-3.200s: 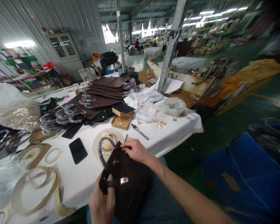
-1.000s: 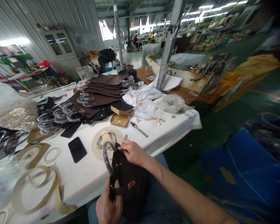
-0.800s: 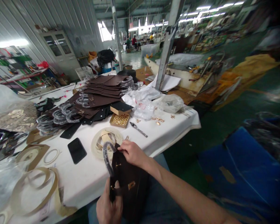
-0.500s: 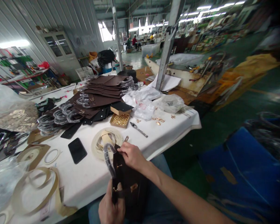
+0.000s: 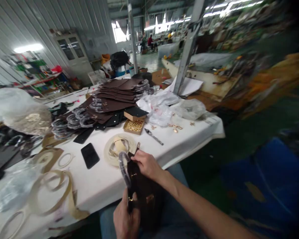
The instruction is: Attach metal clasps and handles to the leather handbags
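Note:
A dark brown handbag piece point(image 5: 151, 189) rests over my lap at the table's front edge. Its curved handle point(image 5: 124, 171), wrapped in clear plastic, arches up on the left side. Small gold-coloured fittings show along the edge, and a gold clasp point(image 5: 149, 199) sits lower on the face, slightly blurred. My left hand point(image 5: 126, 215) grips the near end of that edge, thumb on top. At the far corner, by the handle's upper end, my right hand point(image 5: 149, 166) pinches the bag. A small metal tab point(image 5: 138, 145) sticks up just beyond the right fingers; whether they hold it I cannot tell.
On the white-covered table point(image 5: 109, 186) lie a roll of cream tape point(image 5: 109, 154), a phone point(image 5: 90, 156), a box of gold studs point(image 5: 134, 126) and a pen-like tool point(image 5: 153, 136). Brown bag pieces point(image 5: 119, 89) are stacked behind. A metal post point(image 5: 186, 53) rises at the back.
The view has turned a little left, so everything appears shifted to the right. Both hands keep their hold on the handbag piece, with little visible movement.

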`<state>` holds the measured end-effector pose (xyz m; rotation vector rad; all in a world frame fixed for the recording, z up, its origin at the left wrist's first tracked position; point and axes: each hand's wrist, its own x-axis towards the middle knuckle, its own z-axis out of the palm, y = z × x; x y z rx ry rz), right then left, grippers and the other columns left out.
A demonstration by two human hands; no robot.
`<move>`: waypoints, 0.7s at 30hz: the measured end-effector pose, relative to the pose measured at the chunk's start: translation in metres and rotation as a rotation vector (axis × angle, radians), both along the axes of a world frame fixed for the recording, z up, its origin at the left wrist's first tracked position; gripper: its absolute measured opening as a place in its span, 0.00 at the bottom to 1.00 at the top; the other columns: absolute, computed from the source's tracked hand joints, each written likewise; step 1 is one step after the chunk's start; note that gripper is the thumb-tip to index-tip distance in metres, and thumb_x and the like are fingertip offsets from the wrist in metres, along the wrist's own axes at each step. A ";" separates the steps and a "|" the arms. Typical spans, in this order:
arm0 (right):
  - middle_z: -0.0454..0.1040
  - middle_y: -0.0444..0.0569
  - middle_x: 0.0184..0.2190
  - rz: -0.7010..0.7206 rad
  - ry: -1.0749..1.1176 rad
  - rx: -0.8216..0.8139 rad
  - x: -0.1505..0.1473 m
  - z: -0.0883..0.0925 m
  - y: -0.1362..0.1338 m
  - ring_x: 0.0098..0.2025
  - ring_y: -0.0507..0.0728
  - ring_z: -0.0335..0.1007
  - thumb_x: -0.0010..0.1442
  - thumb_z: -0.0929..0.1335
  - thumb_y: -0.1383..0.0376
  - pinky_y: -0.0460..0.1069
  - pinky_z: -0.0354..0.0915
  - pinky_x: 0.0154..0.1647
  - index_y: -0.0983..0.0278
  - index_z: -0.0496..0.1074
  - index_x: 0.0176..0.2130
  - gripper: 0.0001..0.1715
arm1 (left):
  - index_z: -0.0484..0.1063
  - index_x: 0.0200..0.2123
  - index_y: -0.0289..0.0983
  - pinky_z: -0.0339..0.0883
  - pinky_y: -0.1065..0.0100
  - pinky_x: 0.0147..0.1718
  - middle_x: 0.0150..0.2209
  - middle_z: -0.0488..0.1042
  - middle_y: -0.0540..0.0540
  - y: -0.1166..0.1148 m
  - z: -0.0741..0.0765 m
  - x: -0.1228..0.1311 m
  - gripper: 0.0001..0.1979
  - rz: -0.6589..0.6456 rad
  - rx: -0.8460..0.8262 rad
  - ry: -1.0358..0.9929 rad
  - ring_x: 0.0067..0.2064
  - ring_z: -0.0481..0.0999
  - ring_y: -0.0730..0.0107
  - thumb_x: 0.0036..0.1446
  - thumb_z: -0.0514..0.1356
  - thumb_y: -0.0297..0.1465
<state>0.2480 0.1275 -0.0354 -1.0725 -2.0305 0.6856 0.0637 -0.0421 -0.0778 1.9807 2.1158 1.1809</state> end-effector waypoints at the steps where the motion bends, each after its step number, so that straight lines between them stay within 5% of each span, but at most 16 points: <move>1: 0.81 0.49 0.45 -0.020 -0.053 -0.004 -0.003 0.002 -0.002 0.47 0.58 0.80 0.75 0.68 0.73 0.48 0.73 0.48 0.58 0.85 0.48 0.17 | 0.84 0.61 0.39 0.79 0.65 0.28 0.35 0.89 0.39 -0.001 -0.003 -0.002 0.16 0.008 -0.026 -0.008 0.32 0.90 0.52 0.76 0.62 0.35; 7: 0.80 0.48 0.45 -0.078 -0.298 -0.055 -0.014 0.019 -0.010 0.39 0.56 0.77 0.73 0.70 0.72 0.48 0.68 0.40 0.56 0.84 0.47 0.13 | 0.83 0.62 0.35 0.80 0.67 0.31 0.40 0.89 0.35 -0.004 -0.005 -0.003 0.18 -0.055 0.085 0.042 0.31 0.89 0.56 0.74 0.66 0.33; 15: 0.81 0.50 0.43 -0.042 0.202 -0.023 -0.003 -0.008 -0.010 0.47 0.59 0.79 0.74 0.67 0.77 0.51 0.73 0.51 0.60 0.84 0.48 0.18 | 0.83 0.61 0.33 0.78 0.69 0.32 0.41 0.89 0.35 -0.012 -0.011 -0.005 0.17 -0.060 0.140 0.084 0.31 0.88 0.60 0.75 0.67 0.33; 21: 0.78 0.50 0.43 -0.014 0.115 -0.004 -0.002 -0.011 -0.010 0.46 0.57 0.77 0.76 0.67 0.75 0.50 0.73 0.50 0.60 0.84 0.48 0.17 | 0.83 0.61 0.32 0.80 0.69 0.35 0.43 0.89 0.34 -0.011 -0.013 -0.006 0.17 -0.022 0.137 0.092 0.32 0.89 0.60 0.74 0.68 0.32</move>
